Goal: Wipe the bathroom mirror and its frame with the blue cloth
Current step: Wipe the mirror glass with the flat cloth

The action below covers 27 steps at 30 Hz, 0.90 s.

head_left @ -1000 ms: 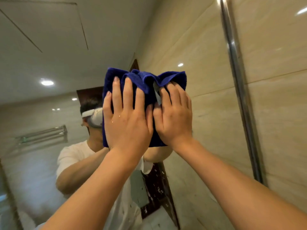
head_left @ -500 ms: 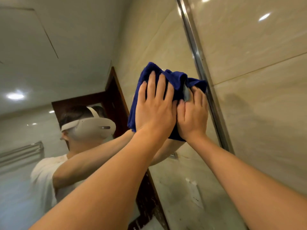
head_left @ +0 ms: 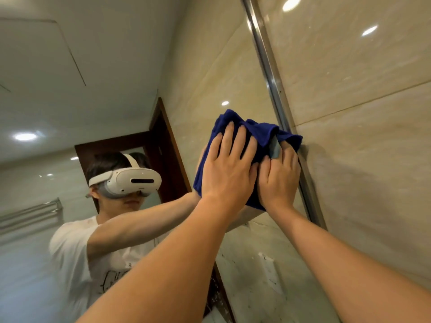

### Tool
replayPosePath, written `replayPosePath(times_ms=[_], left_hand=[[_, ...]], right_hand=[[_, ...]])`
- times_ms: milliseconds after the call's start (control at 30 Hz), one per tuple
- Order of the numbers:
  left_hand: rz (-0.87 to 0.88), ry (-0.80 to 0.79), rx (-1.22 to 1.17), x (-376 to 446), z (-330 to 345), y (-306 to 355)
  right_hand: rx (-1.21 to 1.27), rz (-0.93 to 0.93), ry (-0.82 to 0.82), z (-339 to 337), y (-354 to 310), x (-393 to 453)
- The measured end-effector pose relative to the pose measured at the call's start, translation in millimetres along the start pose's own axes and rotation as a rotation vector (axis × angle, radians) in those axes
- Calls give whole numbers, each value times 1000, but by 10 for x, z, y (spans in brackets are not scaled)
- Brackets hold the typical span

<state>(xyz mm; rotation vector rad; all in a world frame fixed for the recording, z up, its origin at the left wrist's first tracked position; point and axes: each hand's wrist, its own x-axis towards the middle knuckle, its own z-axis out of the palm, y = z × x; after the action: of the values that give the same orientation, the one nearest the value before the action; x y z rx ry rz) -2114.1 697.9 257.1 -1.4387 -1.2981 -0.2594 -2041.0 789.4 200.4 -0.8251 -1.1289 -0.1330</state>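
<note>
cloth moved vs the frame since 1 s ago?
Yes. The cloth has slid right across the mirror to the frame; its right edge now overlaps the metal strip, where a clear gap showed before.

We press our left hand and right hand side by side on the cloth against the mirror, the cloth's right edge touching the frame, with the wall to its right.

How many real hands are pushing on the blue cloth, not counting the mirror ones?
2. The left hand presses flat on the crumpled blue cloth; the right hand presses beside it, by the shiny metal mirror frame.
</note>
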Motion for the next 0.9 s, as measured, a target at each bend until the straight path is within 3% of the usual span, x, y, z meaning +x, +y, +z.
replayPosePath(times_ms=[133,300,433,733,900], left_hand=[[-13,10,11,-215,-156,-283],[-158,98,70,-777,-304,-642],[-181,30,106,-677,-278,-564],[-60,-44,-11,-237,-176,-345],[-88,-14,7,-480,-214,-542]], right_hand=[[5,24,-23,-21,-357,-198],[71,-204,-81,-7,-762,-395],[108,-234,-98,-14,-706,-296],[11,-56,-56,44,-351,-96],[-61,-98,-118,-32,-595,-209]])
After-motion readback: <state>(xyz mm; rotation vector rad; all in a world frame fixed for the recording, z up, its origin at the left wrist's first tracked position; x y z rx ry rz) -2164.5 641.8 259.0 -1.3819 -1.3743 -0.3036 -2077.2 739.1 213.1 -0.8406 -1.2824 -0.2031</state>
